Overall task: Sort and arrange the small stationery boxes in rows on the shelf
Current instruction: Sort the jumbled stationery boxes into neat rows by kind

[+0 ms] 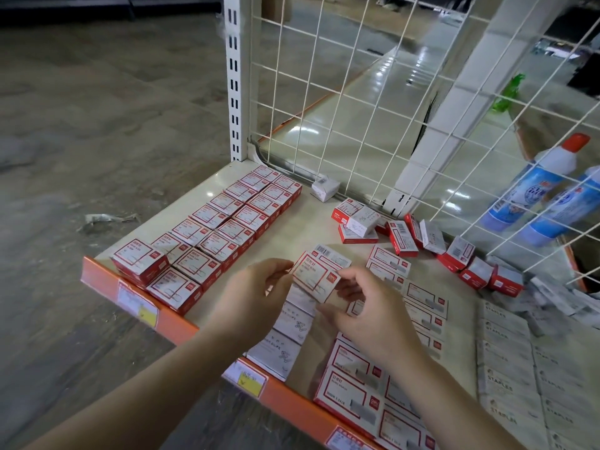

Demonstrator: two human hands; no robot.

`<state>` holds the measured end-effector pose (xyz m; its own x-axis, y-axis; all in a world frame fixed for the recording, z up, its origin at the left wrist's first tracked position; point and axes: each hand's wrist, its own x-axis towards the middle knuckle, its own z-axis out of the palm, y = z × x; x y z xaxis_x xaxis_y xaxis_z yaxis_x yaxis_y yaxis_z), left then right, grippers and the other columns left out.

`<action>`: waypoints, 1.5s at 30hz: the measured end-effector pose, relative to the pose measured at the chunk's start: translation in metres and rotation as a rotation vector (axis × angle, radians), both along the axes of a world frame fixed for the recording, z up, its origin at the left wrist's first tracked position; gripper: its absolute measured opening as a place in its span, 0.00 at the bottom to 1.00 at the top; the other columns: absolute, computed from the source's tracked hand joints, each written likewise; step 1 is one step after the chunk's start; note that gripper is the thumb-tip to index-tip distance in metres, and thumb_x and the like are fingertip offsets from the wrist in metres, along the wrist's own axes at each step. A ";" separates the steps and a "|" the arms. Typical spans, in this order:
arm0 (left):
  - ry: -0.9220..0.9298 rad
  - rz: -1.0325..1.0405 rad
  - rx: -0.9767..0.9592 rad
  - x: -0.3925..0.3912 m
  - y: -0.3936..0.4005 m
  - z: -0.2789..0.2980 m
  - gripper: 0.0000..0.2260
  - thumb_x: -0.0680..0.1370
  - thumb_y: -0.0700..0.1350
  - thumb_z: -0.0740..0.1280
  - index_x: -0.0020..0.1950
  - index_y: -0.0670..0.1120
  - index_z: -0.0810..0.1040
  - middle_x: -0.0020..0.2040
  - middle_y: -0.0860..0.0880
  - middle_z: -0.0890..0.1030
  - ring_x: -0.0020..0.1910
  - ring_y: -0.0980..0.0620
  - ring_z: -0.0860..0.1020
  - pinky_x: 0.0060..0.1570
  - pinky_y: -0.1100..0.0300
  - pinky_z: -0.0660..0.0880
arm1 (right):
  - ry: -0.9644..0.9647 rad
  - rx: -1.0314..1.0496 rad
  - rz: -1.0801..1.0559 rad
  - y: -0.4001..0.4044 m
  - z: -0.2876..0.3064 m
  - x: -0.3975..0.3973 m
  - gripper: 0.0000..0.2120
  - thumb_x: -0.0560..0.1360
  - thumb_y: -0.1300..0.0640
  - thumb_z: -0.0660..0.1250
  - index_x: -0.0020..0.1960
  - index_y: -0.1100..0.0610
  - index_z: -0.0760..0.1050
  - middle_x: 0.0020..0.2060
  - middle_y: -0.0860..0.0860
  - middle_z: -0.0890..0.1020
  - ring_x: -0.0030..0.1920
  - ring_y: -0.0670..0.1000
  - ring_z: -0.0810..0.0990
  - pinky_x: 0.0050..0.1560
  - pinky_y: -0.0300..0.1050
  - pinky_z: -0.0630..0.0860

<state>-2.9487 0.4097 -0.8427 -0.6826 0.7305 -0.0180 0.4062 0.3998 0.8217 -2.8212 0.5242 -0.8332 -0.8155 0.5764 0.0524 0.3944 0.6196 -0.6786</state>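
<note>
A person's left hand (256,287) and right hand (363,306) hold a small red-and-white cardboard box of paper clips (316,277) between them just above the pale shelf board (308,235), fingertips pinching its opposite ends. The box is tilted, label up, over the middle of the shelf, above a short column of white paper-clip boxes (289,332) that runs back from the orange front edge strip (292,401).

To the left, two finished rows of matching red-and-white boxes (220,232) stretch from the front edge toward the white slotted upright post (234,79). To the right lie flat red-bordered staple boxes (354,397) and, beyond them, grey staple boxes (506,368). Near the white wire mesh back panel (357,92), a loose scatter of unsorted red and white boxes (409,235) lies tumbled, some on edge, and one white box (325,187) sits alone against the mesh. Blue-and-white bottles with red caps (532,186) stand behind the mesh.

The step in hand appears to be sorting: one box picked out and being turned or read before placement. The next move likely calls for squaring it label-up and setting it flush beside its own kind, then returning to the scattered pile.
</note>
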 end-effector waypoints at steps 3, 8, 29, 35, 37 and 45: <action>0.101 0.040 -0.050 -0.012 -0.014 0.004 0.15 0.79 0.48 0.60 0.66 0.51 0.72 0.60 0.55 0.76 0.54 0.60 0.73 0.52 0.67 0.70 | 0.009 -0.017 0.004 -0.004 0.000 -0.010 0.16 0.67 0.45 0.72 0.50 0.44 0.69 0.45 0.37 0.76 0.48 0.37 0.74 0.44 0.29 0.72; 0.274 0.158 -0.114 -0.038 -0.043 0.016 0.14 0.79 0.45 0.60 0.65 0.50 0.73 0.63 0.52 0.74 0.55 0.58 0.72 0.50 0.68 0.67 | 0.009 -0.076 0.053 -0.017 0.003 -0.035 0.16 0.67 0.46 0.74 0.50 0.48 0.72 0.42 0.39 0.78 0.45 0.36 0.76 0.42 0.29 0.74; 0.429 0.151 -0.315 -0.090 -0.114 -0.002 0.15 0.79 0.42 0.58 0.64 0.49 0.76 0.65 0.55 0.74 0.63 0.55 0.71 0.58 0.62 0.69 | -0.079 -0.166 0.276 -0.080 -0.023 -0.112 0.14 0.70 0.40 0.68 0.51 0.44 0.71 0.40 0.33 0.75 0.38 0.33 0.74 0.33 0.23 0.70; 0.404 0.101 -0.322 -0.096 -0.120 -0.001 0.19 0.78 0.39 0.58 0.67 0.52 0.73 0.66 0.58 0.72 0.65 0.57 0.69 0.57 0.63 0.69 | -0.085 -0.142 0.289 -0.084 -0.029 -0.119 0.20 0.70 0.40 0.68 0.56 0.49 0.71 0.49 0.41 0.79 0.46 0.39 0.77 0.41 0.29 0.74; 0.406 0.082 -0.330 -0.098 -0.121 0.000 0.19 0.77 0.38 0.59 0.67 0.52 0.73 0.66 0.57 0.72 0.65 0.57 0.70 0.57 0.64 0.68 | -0.091 -0.144 0.293 -0.085 -0.029 -0.121 0.21 0.70 0.40 0.68 0.56 0.50 0.70 0.51 0.43 0.80 0.50 0.43 0.79 0.46 0.36 0.77; 0.430 0.031 -0.344 -0.100 -0.124 -0.001 0.19 0.78 0.38 0.59 0.67 0.52 0.73 0.68 0.57 0.70 0.67 0.57 0.68 0.61 0.66 0.66 | -0.095 -0.121 0.285 -0.086 -0.032 -0.124 0.24 0.69 0.39 0.68 0.58 0.51 0.70 0.54 0.45 0.79 0.54 0.45 0.78 0.51 0.39 0.77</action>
<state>-3.0487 0.2861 -0.8436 -0.7021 0.7113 0.0330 0.6605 0.6332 0.4036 -2.9457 0.4379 -0.8649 -0.9430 0.3213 -0.0866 0.2815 0.6314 -0.7225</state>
